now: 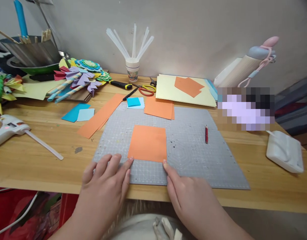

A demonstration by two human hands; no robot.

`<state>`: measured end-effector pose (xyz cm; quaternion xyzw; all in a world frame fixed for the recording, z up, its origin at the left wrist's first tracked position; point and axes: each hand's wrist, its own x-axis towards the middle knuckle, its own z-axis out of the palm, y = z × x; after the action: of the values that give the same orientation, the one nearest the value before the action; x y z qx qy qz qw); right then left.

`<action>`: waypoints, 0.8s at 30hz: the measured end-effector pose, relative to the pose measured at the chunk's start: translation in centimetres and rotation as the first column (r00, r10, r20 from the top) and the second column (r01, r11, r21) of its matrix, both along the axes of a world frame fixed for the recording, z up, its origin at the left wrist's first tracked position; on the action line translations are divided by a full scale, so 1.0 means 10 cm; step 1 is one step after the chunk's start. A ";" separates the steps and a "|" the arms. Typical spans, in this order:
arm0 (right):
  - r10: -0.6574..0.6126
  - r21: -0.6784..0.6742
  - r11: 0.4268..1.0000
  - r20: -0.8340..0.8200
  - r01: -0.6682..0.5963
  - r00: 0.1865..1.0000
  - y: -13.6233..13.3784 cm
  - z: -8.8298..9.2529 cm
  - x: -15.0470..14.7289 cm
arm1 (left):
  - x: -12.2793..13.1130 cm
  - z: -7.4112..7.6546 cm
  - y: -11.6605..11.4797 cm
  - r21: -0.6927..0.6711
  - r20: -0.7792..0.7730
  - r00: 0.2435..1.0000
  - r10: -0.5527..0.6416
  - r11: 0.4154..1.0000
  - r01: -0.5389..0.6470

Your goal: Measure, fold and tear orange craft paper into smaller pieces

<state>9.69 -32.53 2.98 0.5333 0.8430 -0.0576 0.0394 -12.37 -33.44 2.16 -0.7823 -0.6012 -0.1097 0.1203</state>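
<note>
A square of orange paper (147, 143) lies flat on the grey cutting mat (188, 133) in front of me. My left hand (105, 183) is open, fingers spread over the mat's near left edge, with the index fingertip touching the paper's near left corner. At the near right corner rests the outstretched index finger of my right hand (191, 190); its thumb lies just below, and the other fingers are mostly hidden under the hand. A short dark red pencil (206, 134) lies on the mat to the right.
Orange strips (102, 115), orange sheets (158, 108) and blue squares (133, 102) lie behind. Beyond are scissors (147, 90), a cutter (120, 85), a paper cup (132, 70) of clear sticks and a cream paper stack (166, 88). A glue gun (10, 128) sits left, a white case (285, 151) right.
</note>
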 end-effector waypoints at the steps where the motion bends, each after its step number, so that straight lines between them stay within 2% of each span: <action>1: 0.003 0.008 1.000 -0.011 -0.003 1.000 0.00 -0.01 0.01 | -0.04 0.00 0.00 -0.001 -0.022 1.000 -0.004 1.000 0.004; 6: -0.010 0.024 1.000 -0.064 0.012 0.998 0.00 -0.02 0.04 | -0.14 0.01 -0.01 0.004 -0.107 0.992 -0.062 0.998 0.063; 10: -0.029 -0.060 0.998 -0.148 0.020 0.989 0.11 0.10 0.14 | -0.09 0.10 0.04 -0.042 -0.023 0.999 -0.043 0.998 0.042; 12: -0.061 -0.145 0.989 -0.217 0.030 0.974 0.28 0.19 0.22 | -0.04 0.17 0.13 -0.054 0.037 0.999 -0.026 0.998 0.028; 14: -0.148 -0.190 0.977 -0.301 0.092 0.942 0.55 0.27 0.29 | 0.05 0.24 0.26 -0.059 0.082 0.995 -0.060 0.996 0.065; 17: -0.211 -0.150 0.976 -0.498 0.155 0.841 1.06 0.26 0.34 | 0.22 0.27 0.50 -0.154 0.113 0.960 -0.257 0.950 0.273; 19: -0.133 -0.149 0.988 -0.632 0.048 0.763 1.35 0.16 0.35 | 0.34 0.22 0.66 -0.252 0.145 0.903 -0.404 0.868 0.428; 21: -0.073 -0.204 0.972 -0.743 -0.121 0.665 1.53 0.03 0.33 | 0.43 0.12 0.77 -0.305 0.178 0.861 -0.476 0.805 0.509; 24: -0.088 -0.270 0.926 -0.836 -0.265 0.542 1.60 -0.15 0.32 | 0.46 -0.04 0.86 -0.333 0.177 0.859 -0.481 0.792 0.512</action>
<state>12.90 -16.51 1.46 0.3796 0.7591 -0.4575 -0.2653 -7.74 -24.86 1.75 -0.9157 -0.3886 -0.0549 -0.0866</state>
